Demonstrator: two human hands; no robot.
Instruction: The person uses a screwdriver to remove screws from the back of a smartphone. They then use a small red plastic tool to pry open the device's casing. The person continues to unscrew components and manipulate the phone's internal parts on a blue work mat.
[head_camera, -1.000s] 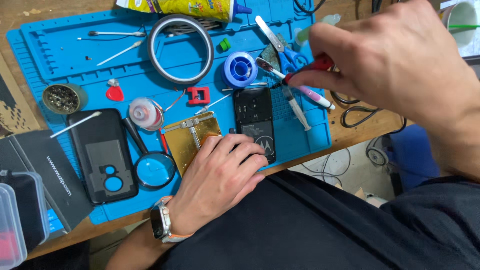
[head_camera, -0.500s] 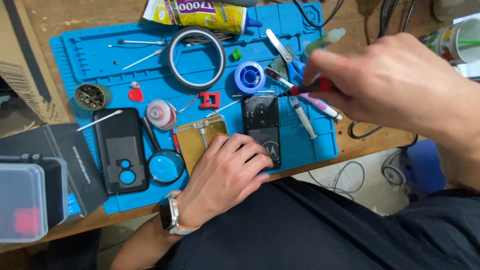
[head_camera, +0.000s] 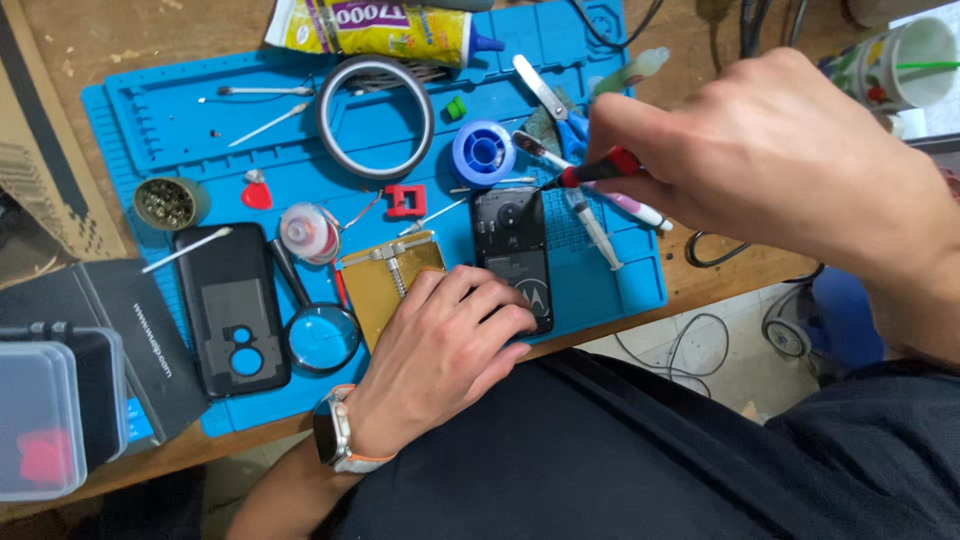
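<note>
A black phone lies back side up on the blue work mat. My left hand rests on its lower end and on the edge of a gold metal clamp plate, fingers curled over both. My right hand is raised above the mat's right side and pinches a red-handled screwdriver whose thin tip points down and left toward the phone's top edge.
On the mat lie a black back cover, a magnifier, a tape ring, a blue spool, scissors, a glue tube, swabs and a red pick. Dark boxes sit left. Cables hang at right.
The view has shifted and drawn closer. My right hand has brought the screwdriver down so its tip nears the phone's top. My left hand stays on the phone.
</note>
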